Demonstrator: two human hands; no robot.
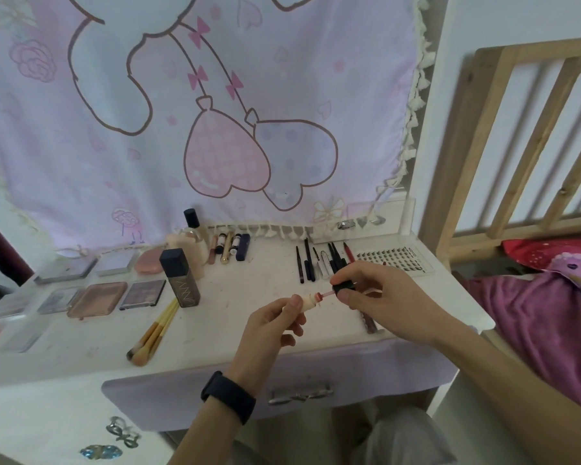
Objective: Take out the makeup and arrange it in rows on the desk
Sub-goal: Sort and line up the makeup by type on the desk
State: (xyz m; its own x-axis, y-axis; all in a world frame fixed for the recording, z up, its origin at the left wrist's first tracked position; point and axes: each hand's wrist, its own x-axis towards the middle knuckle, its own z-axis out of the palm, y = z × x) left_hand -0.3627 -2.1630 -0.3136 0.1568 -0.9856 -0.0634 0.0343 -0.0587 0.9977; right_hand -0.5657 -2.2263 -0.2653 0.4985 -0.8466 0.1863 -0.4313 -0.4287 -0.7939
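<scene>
— Where's the tube (310, 302)?
— Over the tabletop (249, 283), near its front edge. The left hand (275, 322) curls round it. The right hand (379, 292) pinches its black cap (344, 286), which sits just off the neck with the pink wand (326, 294) showing between.
— And the rest?
— Palettes (98, 298) lie in two rows at the left. A dark bottle (180, 278) stands beside them, with brushes (155, 330) just in front. Sticks (230, 248) line the back by the cloth (182, 112). Pencils (307, 263) lie side by side behind the right hand, a lash tray (394, 260) to their right.
</scene>
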